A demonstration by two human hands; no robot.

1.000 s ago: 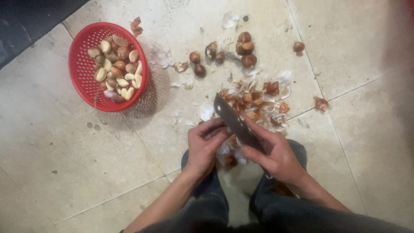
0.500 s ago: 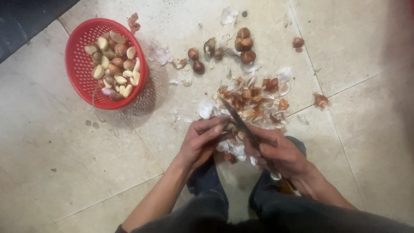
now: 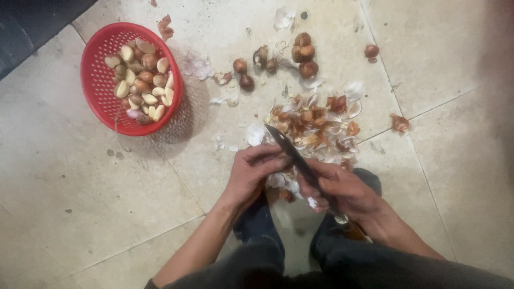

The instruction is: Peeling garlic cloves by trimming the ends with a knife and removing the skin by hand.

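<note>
while right hand [image 3: 342, 190] grips knife [image 3: 293, 155]

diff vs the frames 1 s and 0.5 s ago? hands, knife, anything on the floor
The knife in the right hand turned from blade flat to blade edge-on, tip still pointing up-left. The left hand closed in, its fingers now curled against the blade; whatever it holds is hidden. The red basket of cloves, the peel pile and the loose bulbs did not move.
</note>
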